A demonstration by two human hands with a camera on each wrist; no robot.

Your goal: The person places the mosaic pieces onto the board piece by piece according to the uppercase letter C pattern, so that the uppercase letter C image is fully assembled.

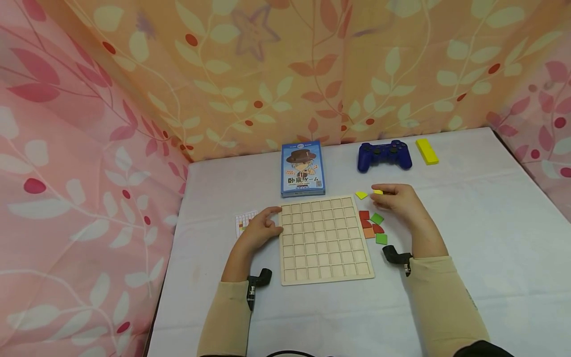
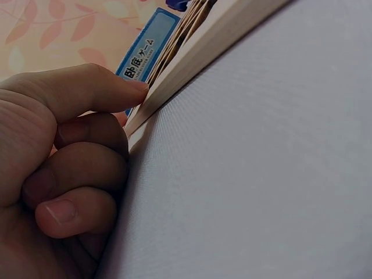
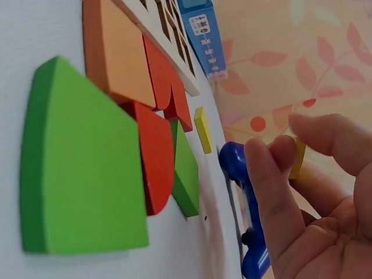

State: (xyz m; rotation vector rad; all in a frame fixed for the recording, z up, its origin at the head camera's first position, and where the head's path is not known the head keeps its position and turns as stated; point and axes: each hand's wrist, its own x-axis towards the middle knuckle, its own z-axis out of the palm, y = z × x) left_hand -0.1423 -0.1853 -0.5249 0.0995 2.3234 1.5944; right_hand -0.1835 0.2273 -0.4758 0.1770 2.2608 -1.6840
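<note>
A pale wooden grid board (image 1: 325, 239) lies flat in front of me, its squares bare. My left hand (image 1: 273, 222) holds the board's left edge with curled fingers; in the left wrist view a fingertip (image 2: 131, 88) presses on that board edge (image 2: 197, 53). My right hand (image 1: 380, 195) hovers to the right of the board's far corner. It pinches a small yellow tile (image 1: 377, 191) between thumb and fingertips, and the same yellow tile (image 3: 299, 158) shows in the right wrist view. A second yellow tile (image 1: 361, 195) lies on the table beside it.
Red, green and orange tiles (image 1: 372, 225) lie bunched against the board's right edge. Behind them are a blue card box (image 1: 302, 168), a blue game controller (image 1: 384, 154) and a yellow block (image 1: 427, 150). A gridded pattern card (image 1: 244, 221) lies left of my left hand. Leaf-patterned cloth walls surround the white table (image 1: 482, 238).
</note>
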